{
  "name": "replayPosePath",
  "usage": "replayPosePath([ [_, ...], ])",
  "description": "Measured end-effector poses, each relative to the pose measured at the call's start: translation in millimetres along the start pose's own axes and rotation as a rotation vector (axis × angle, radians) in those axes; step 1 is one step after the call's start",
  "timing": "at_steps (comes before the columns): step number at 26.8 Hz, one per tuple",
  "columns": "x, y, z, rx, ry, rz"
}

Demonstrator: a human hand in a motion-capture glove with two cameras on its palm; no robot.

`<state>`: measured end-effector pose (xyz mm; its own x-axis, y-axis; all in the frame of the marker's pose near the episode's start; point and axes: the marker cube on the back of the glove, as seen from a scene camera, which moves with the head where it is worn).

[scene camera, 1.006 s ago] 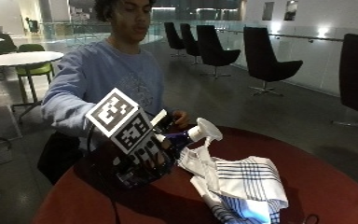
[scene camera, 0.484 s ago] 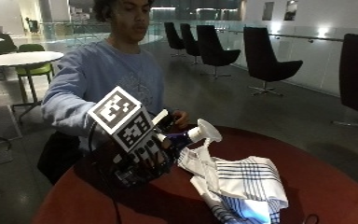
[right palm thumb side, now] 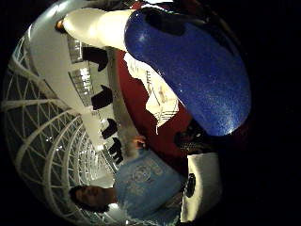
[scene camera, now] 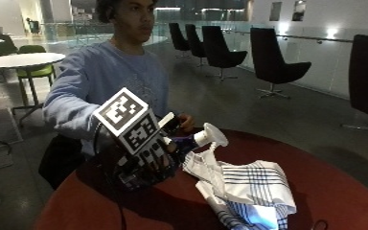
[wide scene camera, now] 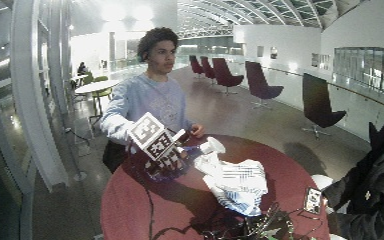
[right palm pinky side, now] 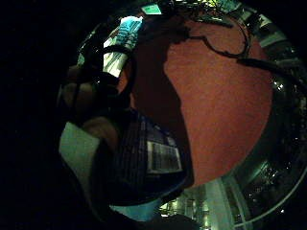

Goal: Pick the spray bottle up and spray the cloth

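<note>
1 gloved right hand (scene camera: 147, 160) of yours was at the left of the round dark-red table (scene camera: 337, 179), its fingers curled round the blue plastic spray bottle with a white spray head (scene camera: 200, 140), held off the tabletop with the nozzle towards the white cloth with dark blue checked lines (scene camera: 247, 184). The bottle's body looked smooth and glossy in the thumb-side palm view (right palm thumb side: 197, 70); there the white head (right palm thumb side: 96, 26) ran on from it. The cloth lay crumpled just right of the nozzle, 1 edge nearly touching it. I judged 2 risks: the nozzle sat so close that a squeeze could overshoot onto the table, and the glossy bottle could turn in your grip as you reached for the trigger.
</note>
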<state>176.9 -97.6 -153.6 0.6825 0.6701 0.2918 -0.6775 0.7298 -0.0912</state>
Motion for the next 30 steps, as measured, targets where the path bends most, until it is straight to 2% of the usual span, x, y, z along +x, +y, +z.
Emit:
replayPosePath([
  [20,-9,2,3,0.012,-0.037,-0.026],
  [24,-28,9,5,0.08,-0.154,-0.119],
  [30,-86,25,11,0.241,-0.462,-0.376],
])
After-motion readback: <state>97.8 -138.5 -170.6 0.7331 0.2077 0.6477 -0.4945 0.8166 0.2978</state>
